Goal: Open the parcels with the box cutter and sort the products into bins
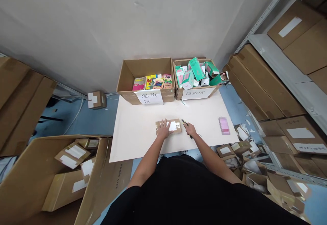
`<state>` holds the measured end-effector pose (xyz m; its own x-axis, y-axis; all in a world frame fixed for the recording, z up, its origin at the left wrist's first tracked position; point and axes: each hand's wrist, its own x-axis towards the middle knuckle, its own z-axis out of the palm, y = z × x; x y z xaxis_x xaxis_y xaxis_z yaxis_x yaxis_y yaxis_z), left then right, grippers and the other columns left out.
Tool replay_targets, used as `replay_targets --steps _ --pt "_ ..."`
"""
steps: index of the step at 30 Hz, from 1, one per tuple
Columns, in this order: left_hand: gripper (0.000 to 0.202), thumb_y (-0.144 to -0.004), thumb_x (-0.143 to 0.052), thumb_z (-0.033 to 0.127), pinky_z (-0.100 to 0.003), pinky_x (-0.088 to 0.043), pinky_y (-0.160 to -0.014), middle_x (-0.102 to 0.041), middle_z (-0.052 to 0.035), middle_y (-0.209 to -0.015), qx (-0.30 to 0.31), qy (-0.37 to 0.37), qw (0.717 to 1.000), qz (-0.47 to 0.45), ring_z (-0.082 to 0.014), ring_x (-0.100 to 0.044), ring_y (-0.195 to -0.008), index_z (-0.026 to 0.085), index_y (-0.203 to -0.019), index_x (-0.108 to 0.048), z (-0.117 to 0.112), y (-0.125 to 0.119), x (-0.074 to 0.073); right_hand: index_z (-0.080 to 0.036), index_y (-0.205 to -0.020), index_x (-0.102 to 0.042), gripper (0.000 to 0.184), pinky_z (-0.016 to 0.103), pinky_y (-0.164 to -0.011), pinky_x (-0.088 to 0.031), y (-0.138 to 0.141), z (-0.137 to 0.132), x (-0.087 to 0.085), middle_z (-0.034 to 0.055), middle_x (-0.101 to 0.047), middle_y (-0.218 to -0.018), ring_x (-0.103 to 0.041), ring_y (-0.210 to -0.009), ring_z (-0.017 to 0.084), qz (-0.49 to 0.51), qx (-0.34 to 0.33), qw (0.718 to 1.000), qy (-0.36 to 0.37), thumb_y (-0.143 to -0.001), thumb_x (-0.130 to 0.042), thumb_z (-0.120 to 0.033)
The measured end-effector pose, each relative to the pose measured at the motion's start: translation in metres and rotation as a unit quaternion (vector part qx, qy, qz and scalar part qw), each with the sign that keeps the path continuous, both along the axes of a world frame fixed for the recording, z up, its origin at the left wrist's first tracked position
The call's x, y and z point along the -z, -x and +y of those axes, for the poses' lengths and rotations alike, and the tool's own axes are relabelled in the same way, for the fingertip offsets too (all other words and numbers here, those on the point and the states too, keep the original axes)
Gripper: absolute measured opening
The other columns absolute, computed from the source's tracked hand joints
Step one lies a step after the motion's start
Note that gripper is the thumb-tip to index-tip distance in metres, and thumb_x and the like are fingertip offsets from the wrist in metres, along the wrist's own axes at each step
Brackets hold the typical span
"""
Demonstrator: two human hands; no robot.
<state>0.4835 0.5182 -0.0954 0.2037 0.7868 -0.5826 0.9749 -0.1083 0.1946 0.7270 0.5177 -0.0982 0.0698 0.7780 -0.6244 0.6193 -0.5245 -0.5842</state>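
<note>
A small taped cardboard parcel (176, 129) with a white label lies flat near the middle of the white table (135, 133). My left hand (164, 129) rests on its left half with fingers spread, pressing on the top. Just right of the parcel, my right hand (189, 129) is closed around a box cutter (186, 123) with a dark handle and some yellow. Its tip points up and left, close to the parcel's right end; whether it touches the cardboard I cannot tell.
At the table's back stand two cardboard boxes: a left one (127, 97) holding booklets, a right one (178, 93) with green cartons. A pixelated pink item (224, 126) lies at right. Parcels fill a large carton (22, 153) at left. Opened boxes (258, 180) cover the right floor beside shelving (288, 68).
</note>
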Motion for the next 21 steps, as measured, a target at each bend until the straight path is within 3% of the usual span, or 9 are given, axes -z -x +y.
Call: replay_targets --steps 3,11,19,21 --pt "0.088 -0.1 -0.042 0.069 -0.056 -0.012 -0.133 0.009 -0.0052 -0.18 0.001 0.012 1.0 -0.002 -0.0319 0.008 -0.166 0.031 -0.173 -0.009 0.006 0.0 0.006 -0.021 -0.089 -0.055 0.039 0.02 -0.048 -0.04 -0.005 -0.01 0.003 -0.0067 -0.056 -0.058 -0.056 -0.038 0.011 0.01 -0.018 1.0 0.013 -0.11 -0.044 -0.052" --pt "0.091 -0.099 -0.042 0.072 -0.06 -0.012 -0.132 0.011 -0.0045 -0.179 -0.001 0.01 1.0 -0.013 -0.0348 0.011 -0.165 0.031 -0.173 -0.008 0.008 0.001 0.018 -0.023 -0.08 -0.047 0.041 0.019 -0.043 -0.038 0.001 -0.002 0.005 -0.0093 -0.051 -0.049 -0.051 -0.033 0.009 0.075 -0.031 0.997 0.015 -0.11 -0.046 -0.05" --pt "0.093 -0.098 -0.04 0.075 -0.058 -0.012 -0.132 0.008 -0.0051 -0.18 0.007 0.002 1.0 -0.012 -0.034 0.009 -0.166 0.03 -0.173 -0.009 0.01 0.005 0.022 -0.023 -0.08 -0.049 0.036 0.02 -0.04 -0.036 -0.024 -0.035 0.013 -0.0096 -0.05 -0.046 -0.048 -0.03 0.011 0.1 -0.061 0.993 0.027 -0.107 -0.052 -0.047" --pt "0.092 -0.097 -0.04 0.075 -0.06 -0.012 -0.131 0.006 -0.005 -0.18 0.002 -0.005 1.0 -0.011 -0.0346 0.007 -0.166 0.031 -0.172 -0.011 0.01 0.006 0.021 -0.023 -0.081 -0.05 0.037 0.02 -0.041 -0.036 -0.026 -0.042 0.016 -0.0097 -0.05 -0.046 -0.048 -0.032 0.011 0.109 -0.035 0.993 0.025 -0.105 -0.053 -0.05"
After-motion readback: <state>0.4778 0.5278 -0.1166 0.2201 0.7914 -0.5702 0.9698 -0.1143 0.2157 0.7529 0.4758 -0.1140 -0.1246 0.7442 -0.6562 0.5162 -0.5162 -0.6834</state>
